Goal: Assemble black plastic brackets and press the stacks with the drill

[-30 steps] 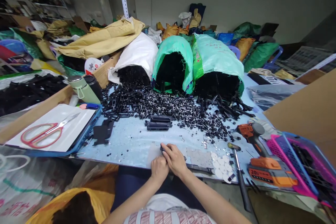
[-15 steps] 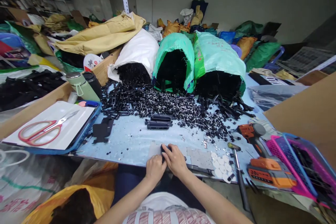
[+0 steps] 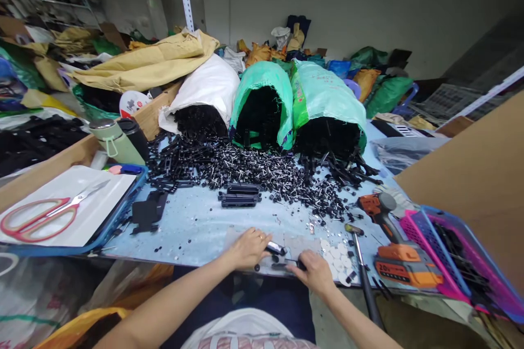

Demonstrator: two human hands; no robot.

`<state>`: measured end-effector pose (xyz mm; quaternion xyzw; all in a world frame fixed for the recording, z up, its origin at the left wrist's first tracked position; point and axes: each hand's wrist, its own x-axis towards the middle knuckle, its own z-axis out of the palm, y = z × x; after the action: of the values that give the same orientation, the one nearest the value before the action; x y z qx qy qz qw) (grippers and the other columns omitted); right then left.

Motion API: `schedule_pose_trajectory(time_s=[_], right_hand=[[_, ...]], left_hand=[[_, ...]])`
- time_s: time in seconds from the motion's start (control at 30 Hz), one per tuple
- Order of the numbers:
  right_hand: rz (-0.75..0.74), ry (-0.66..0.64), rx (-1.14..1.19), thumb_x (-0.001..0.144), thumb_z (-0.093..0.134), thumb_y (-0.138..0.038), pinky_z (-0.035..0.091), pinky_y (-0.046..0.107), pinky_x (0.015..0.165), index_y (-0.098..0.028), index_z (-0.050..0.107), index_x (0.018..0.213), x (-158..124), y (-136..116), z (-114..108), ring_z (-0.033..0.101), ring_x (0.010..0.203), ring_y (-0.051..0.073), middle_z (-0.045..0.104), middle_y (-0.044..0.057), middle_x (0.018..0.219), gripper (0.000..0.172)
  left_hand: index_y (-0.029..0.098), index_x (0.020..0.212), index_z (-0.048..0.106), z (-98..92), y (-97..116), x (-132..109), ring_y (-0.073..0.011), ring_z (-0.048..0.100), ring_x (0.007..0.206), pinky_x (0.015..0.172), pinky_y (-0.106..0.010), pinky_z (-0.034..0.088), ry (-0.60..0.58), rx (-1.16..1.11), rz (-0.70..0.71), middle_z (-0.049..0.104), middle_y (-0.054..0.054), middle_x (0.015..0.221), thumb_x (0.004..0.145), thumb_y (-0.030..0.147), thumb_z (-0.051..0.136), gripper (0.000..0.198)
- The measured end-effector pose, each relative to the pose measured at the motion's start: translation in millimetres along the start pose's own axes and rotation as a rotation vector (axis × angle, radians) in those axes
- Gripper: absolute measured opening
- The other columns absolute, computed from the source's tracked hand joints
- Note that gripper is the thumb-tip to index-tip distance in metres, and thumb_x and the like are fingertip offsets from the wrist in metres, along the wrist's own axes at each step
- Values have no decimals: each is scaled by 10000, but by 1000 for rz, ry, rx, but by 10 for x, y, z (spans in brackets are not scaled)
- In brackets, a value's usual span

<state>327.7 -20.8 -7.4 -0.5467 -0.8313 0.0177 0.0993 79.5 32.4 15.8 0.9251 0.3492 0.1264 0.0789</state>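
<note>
My left hand [image 3: 249,249] is closed around one end of a small black part [image 3: 275,248] at the front of the blue table [image 3: 196,229]. Just to its right, my right hand [image 3: 315,271] grips the black handle of a thin tool [image 3: 290,263], whose shaft points left toward the part. White round discs [image 3: 338,262] lie right of that hand. Beyond both hands sit several long black parts [image 3: 239,196] side by side, in front of a wide pile of small black pieces and metal pins [image 3: 262,166].
A hammer [image 3: 362,267], an orange cordless drill [image 3: 405,262] and pink and blue baskets [image 3: 462,262] are on the right. Red-handled scissors [image 3: 41,218] rest on a white board at left. Behind the pile lie open sacks [image 3: 262,73]. A green bottle [image 3: 118,144] stands back left.
The hands, together before, are now apart: my right hand has moved right and taken hold of the thin tool, while my left hand keeps the part. The whole view has shifted slightly.
</note>
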Motion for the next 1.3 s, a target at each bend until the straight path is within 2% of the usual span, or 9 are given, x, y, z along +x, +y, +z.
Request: schedule_pose_trajectory(time_s=[0.13, 0.27, 0.37, 0.47, 0.63, 0.77, 0.9, 1.13, 1.3], right_hand=[[-100, -18, 192, 880, 281, -475, 315, 249, 504, -179, 502, 552, 262, -77, -411, 489, 515, 141, 508, 41, 534, 495], [-257, -66, 781, 897, 136, -469, 333, 257, 530, -191, 453, 496, 415, -402, -796, 455, 479, 127, 429, 17, 453, 582], [-189, 42, 1204, 858, 157, -553, 371, 261, 526, -198, 467, 531, 522, -800, -678, 449, 473, 132, 410, 9, 458, 574], [-33, 403, 1457, 836, 190, -581, 432, 299, 611, -213, 514, 793, 746, -1178, -298, 516, 642, 156, 513, 49, 745, 492], [17, 444, 1201, 867, 335, -410, 424, 323, 765, -222, 482, 990, 1409, -1134, 109, 483, 961, 181, 468, 80, 1099, 269], [84, 234, 543, 868, 363, -331, 387, 277, 827, -179, 526, 901, 2207, -475, 29, 471, 954, 157, 531, 64, 996, 225], [140, 175, 399, 834, 426, -252, 338, 296, 883, -174, 579, 846, 3078, 69, -52, 457, 960, 180, 557, 66, 934, 172], [293, 102, 383, 772, 481, -153, 309, 383, 911, -152, 620, 959, 4074, 241, 140, 420, 1087, 265, 520, 151, 1104, 232], [363, 102, 534, 765, 455, -143, 315, 354, 932, -144, 643, 932, 4194, 324, 150, 467, 1062, 243, 587, 129, 1013, 251]], left_hand=[[160, 717, 602, -211, 89, 36, -191, 575, 678, 643, -306, 413, -11, -102, -142, 617, -85, 678, 872, 375, 294, 406], [201, 580, 541, -457, 416, -195, -138, 517, 530, 577, -273, 394, 180, -489, -218, 546, -45, 520, 888, 380, 40, 615], [206, 566, 514, -515, 702, -286, -127, 493, 502, 560, -267, 403, 435, -758, -309, 507, -34, 491, 882, 410, 7, 632], [180, 701, 557, -447, 781, -268, -151, 531, 580, 568, -289, 421, 752, -786, -294, 546, -54, 591, 882, 424, 63, 580], [138, 1043, 542, -236, 262, -255, -201, 564, 804, 679, -323, 427, 774, -333, -184, 613, -119, 878, 876, 481, 75, 604], [157, 1072, 548, -80, -250, -356, -195, 555, 738, 622, -297, 414, 449, 49, -177, 607, -97, 815, 791, 603, 276, 593], [236, 1081, 534, 72, -483, -388, -209, 528, 858, 729, -347, 401, 207, 152, -78, 592, -67, 926, 713, 455, 582, 431], [208, 1111, 511, 24, -797, -25, -235, 482, 980, 828, -402, 367, 266, 124, -451, 564, -80, 1034, 755, 356, 576, 391], [177, 1134, 476, -436, -1575, 128, -223, 465, 1021, 818, -367, 381, 377, 117, -716, 532, -98, 1110, 858, 190, 339, 308]])
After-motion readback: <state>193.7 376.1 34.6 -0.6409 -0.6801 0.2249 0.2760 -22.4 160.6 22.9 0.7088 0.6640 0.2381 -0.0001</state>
